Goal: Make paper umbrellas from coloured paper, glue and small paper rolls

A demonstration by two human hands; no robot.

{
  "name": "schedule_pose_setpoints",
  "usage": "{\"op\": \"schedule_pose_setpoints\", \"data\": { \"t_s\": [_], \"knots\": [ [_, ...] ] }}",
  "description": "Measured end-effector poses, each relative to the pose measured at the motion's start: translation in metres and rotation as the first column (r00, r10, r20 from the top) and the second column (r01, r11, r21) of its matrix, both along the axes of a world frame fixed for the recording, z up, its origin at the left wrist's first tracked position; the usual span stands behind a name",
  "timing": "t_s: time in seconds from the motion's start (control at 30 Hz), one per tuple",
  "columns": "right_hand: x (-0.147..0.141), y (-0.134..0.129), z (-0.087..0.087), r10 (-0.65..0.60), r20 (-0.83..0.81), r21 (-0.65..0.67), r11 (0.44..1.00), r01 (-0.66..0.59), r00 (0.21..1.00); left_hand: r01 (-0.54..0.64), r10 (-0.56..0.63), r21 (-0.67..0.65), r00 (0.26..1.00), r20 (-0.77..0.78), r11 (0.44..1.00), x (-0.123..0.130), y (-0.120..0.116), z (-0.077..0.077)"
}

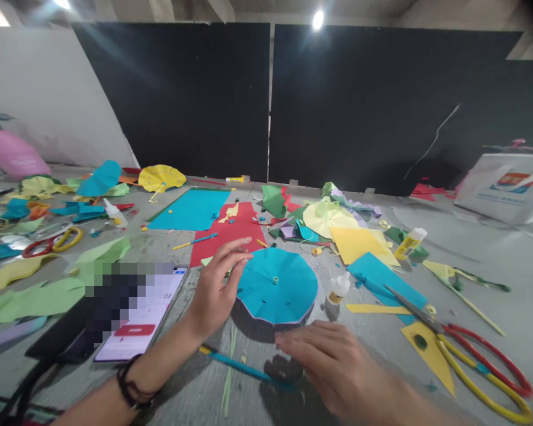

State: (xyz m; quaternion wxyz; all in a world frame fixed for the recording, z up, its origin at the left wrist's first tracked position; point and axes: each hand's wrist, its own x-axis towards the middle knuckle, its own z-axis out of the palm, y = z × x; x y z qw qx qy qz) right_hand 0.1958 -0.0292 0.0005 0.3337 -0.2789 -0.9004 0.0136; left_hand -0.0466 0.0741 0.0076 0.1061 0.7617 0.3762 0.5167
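A round blue paper disc with folds lies in front of me, a small pale green ring at its centre. At its left edge is my left hand, open, thumb and fingers apart; whether the fingertips touch the paper I cannot tell. Just below the disc's near edge, my right hand is open, fingers stretched out and holding nothing visible. Between my hands lies a blue paper stick with a yellow end, beside thin green strips. A small white glue bottle stands right of the disc.
Large scissors lie at right, near a glue stick. A phone rests at left, beyond it smaller scissors. Red paper, a blue sheet, a yellow paper umbrella and scraps lie farther back.
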Motion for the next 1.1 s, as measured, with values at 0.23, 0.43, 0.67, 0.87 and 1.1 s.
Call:
{"op": "schedule_pose_setpoints", "data": {
  "t_s": [0.23,0.43,0.67,0.87,1.1],
  "knots": [
    [-0.004,0.002,-0.002,-0.075,-0.134,0.049,0.995,0.082,0.988,0.097,-0.093,0.155,0.995,-0.034,0.983,0.001,-0.005,0.001],
    [-0.006,-0.002,-0.004,-0.137,-0.187,0.066,0.986,0.151,0.973,0.199,-0.185,0.276,0.980,-0.075,0.940,0.005,-0.014,0.006],
    [-0.006,-0.006,0.002,-0.183,-0.188,0.062,0.978,0.198,0.965,0.388,-0.341,0.208,0.912,-0.230,0.898,0.009,-0.035,0.011],
    [-0.006,-0.013,0.003,-0.242,-0.143,0.013,0.969,0.246,0.960,0.501,-0.421,0.165,0.833,-0.360,0.849,0.007,-0.045,0.019],
    [-0.012,-0.022,0.010,-0.208,-0.165,-0.260,0.952,0.161,0.964,0.517,-0.433,0.098,0.794,-0.426,0.850,0.003,-0.049,0.020]
  ]
}}
